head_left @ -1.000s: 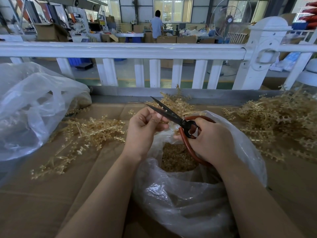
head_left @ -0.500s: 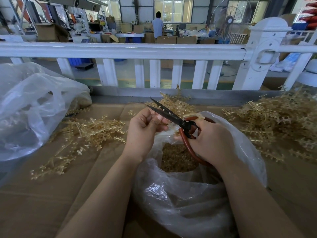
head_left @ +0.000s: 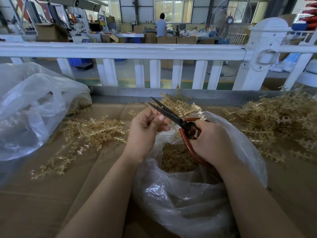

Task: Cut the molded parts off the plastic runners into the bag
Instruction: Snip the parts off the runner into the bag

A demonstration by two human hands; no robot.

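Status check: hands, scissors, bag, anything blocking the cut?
Right hand grips scissors, blades slightly parted. Left hand curled at the blades; what it pinches is hidden. Bag open below, cut parts inside. Nothing blocking.

My left hand [head_left: 145, 129] was raised with fingers curled in, thumb pressed to forefinger. My right hand [head_left: 211, 141] was clenched, knuckles up. Both forearms reached forward, bare.
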